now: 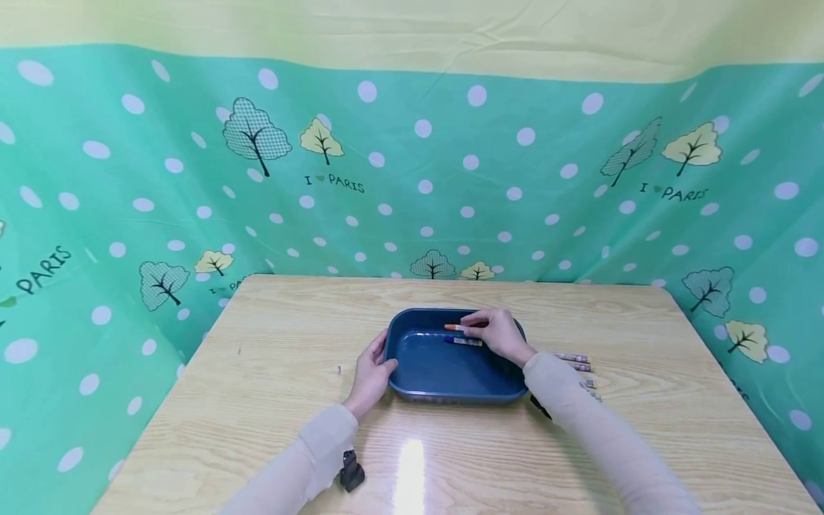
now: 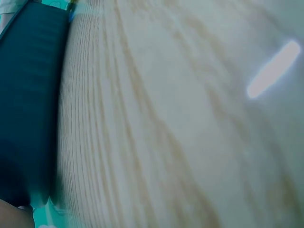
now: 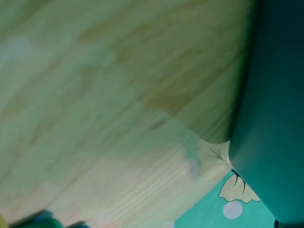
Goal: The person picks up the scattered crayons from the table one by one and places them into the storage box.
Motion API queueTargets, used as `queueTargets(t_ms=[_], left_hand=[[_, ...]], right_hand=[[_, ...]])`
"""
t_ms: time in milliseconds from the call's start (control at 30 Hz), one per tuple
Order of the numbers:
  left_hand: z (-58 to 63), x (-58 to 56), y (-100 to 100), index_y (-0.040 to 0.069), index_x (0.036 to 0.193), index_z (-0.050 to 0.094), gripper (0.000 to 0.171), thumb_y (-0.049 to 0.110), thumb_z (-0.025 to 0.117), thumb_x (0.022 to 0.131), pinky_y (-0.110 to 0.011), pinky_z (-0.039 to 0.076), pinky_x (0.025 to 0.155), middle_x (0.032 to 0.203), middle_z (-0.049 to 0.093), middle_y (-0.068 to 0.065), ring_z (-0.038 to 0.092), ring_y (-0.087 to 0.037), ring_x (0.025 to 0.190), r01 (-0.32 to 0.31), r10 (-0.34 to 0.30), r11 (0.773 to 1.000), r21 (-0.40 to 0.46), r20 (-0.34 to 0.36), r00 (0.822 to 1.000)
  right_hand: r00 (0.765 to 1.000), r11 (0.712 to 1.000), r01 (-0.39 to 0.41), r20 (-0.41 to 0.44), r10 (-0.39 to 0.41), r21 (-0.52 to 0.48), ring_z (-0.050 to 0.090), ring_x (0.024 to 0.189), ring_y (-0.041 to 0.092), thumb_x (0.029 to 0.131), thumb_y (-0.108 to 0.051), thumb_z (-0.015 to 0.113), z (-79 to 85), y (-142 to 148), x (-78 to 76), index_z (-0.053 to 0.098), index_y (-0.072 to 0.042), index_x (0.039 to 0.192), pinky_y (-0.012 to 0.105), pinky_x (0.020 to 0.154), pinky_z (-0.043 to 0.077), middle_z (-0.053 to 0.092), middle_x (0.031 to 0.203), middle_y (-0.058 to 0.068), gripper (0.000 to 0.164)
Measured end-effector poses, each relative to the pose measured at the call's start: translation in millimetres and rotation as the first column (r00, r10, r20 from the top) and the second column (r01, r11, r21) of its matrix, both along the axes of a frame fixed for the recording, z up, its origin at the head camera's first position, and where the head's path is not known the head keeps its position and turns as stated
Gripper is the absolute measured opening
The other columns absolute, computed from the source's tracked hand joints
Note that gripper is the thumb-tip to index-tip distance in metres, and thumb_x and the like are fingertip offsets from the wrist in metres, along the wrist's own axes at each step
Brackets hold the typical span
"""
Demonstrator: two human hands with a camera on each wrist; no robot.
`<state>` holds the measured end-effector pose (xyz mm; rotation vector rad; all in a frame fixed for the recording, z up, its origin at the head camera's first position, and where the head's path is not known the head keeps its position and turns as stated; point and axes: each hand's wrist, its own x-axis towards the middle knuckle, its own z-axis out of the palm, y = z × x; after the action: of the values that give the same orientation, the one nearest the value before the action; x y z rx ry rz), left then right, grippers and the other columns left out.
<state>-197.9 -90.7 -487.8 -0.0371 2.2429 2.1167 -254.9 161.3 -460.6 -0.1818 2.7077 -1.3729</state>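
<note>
A dark blue rectangular tray [image 1: 444, 372] rests on the wooden table. My left hand [image 1: 371, 375] grips its left rim, thumb over the inner side. Inside the tray's far right part, my right hand [image 1: 501, 336] pinches an orange crayon [image 1: 453, 327] with its tip pointing left. Just below that lies a dark purple-blue crayon [image 1: 466, 342] with a pale wrapper, on the tray floor. The tray's outer wall [image 2: 31, 95] fills the left side of the left wrist view. In the right wrist view the tray wall [image 3: 273, 118] stands at the right; neither wrist view shows the crayon pinch.
Several wrapped crayons [image 1: 581, 368] lie on the table right of the tray, partly behind my right sleeve. A tiny object [image 1: 338, 370] sits left of my left hand. A green polka-dot curtain [image 1: 425, 186] hangs behind the table [image 1: 283, 336].
</note>
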Motion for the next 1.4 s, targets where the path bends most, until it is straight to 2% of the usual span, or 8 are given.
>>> queueTargets(t_ms=[133,233,367,467,567,867,1067,1400], left_hand=[[1.1,-0.8,-0.2,0.001,0.142,0.029,0.065,-0.01,0.047,0.081,-0.043,0.031,0.108,0.147,0.027,-0.022,0.03,-0.035,0.133,0.002,-0.002,1.0,0.008,0.013,1.0],[8.9,2.5,0.0,-0.001,0.141,0.029,0.064,-0.011,0.047,0.08,-0.044,0.031,0.108,0.146,0.028,-0.023,0.03,-0.036,0.133,0.008,-0.008,1.0,0.019,0.022,1.0],[8.7,4.6,0.0,0.0,0.141,0.03,0.064,-0.009,0.046,0.08,-0.045,0.032,0.107,0.145,0.029,-0.023,0.032,-0.037,0.132,0.014,-0.014,1.0,0.022,-0.006,1.0],[1.0,3.7,-0.8,0.003,0.141,0.032,0.063,-0.007,0.047,0.081,-0.043,0.035,0.106,0.144,0.032,-0.024,0.035,-0.037,0.13,0.012,-0.011,1.0,0.005,-0.054,0.998],[0.5,5.1,-0.9,0.004,0.141,0.033,0.062,-0.006,0.047,0.081,-0.042,0.036,0.105,0.144,0.032,-0.024,0.035,-0.037,0.13,0.009,-0.009,1.0,0.0,-0.074,0.997],[0.9,1.4,-0.3,0.003,0.142,0.03,0.063,-0.009,0.046,0.083,-0.043,0.031,0.108,0.147,0.028,-0.019,0.03,-0.033,0.134,-0.004,0.004,1.0,0.012,0.02,1.0],[2.3,1.5,-0.3,0.003,0.142,0.029,0.062,-0.009,0.046,0.083,-0.043,0.032,0.108,0.147,0.028,-0.02,0.031,-0.034,0.133,-0.004,0.004,1.0,0.01,0.008,1.0],[-0.3,0.5,0.6,0.003,0.142,0.03,0.062,-0.009,0.045,0.083,-0.044,0.032,0.107,0.146,0.029,-0.02,0.033,-0.035,0.132,0.002,-0.002,1.0,0.01,-0.001,1.0]], right_hand=[[0.999,0.998,0.0,-0.048,0.003,0.066,0.061,0.093,0.018,0.081,-0.01,0.066,-2.2,-0.8,0.9,0.073,-0.014,0.099,0.023,0.061,0.052,0.068,0.104,0.006,0.019],[0.997,0.994,-0.012,-0.069,0.02,0.111,0.062,0.095,0.02,0.081,-0.007,0.066,-4.4,-1.4,0.9,0.073,-0.012,0.098,0.025,0.065,0.054,0.069,0.1,0.006,0.019],[0.996,0.989,-0.026,-0.075,0.037,0.143,0.063,0.093,0.02,0.08,-0.005,0.067,-5.9,-1.8,1.2,0.072,-0.01,0.098,0.029,0.07,0.056,0.071,0.095,0.005,0.019],[0.997,0.988,-0.026,-0.069,0.036,0.151,0.063,0.094,0.021,0.08,-0.006,0.067,-5.9,-1.9,1.3,0.072,-0.01,0.099,0.031,0.072,0.056,0.071,0.095,0.005,0.02],[0.998,0.989,-0.025,-0.055,0.033,0.143,0.063,0.096,0.022,0.081,-0.007,0.066,-5.9,-2.2,0.3,0.072,-0.01,0.101,0.031,0.073,0.056,0.07,0.098,0.005,0.021],[0.999,0.996,-0.031,-0.012,0.032,0.079,0.062,0.1,0.019,0.084,-0.009,0.063,-5.8,-1.9,-0.9,0.069,-0.012,0.108,0.031,0.077,0.056,0.068,0.107,0.004,0.025],[0.999,0.999,-0.019,0.045,0.02,-0.036,0.062,0.101,0.019,0.084,-0.014,0.065,-2.3,-3.1,-0.2,0.066,-0.011,0.114,0.033,0.083,0.055,0.067,0.109,0.005,0.03],[0.998,0.998,-0.012,0.059,0.016,-0.061,0.063,0.1,0.018,0.084,-0.015,0.065,0.4,-1.8,1.0,0.066,-0.011,0.113,0.034,0.086,0.054,0.067,0.109,0.005,0.03]])
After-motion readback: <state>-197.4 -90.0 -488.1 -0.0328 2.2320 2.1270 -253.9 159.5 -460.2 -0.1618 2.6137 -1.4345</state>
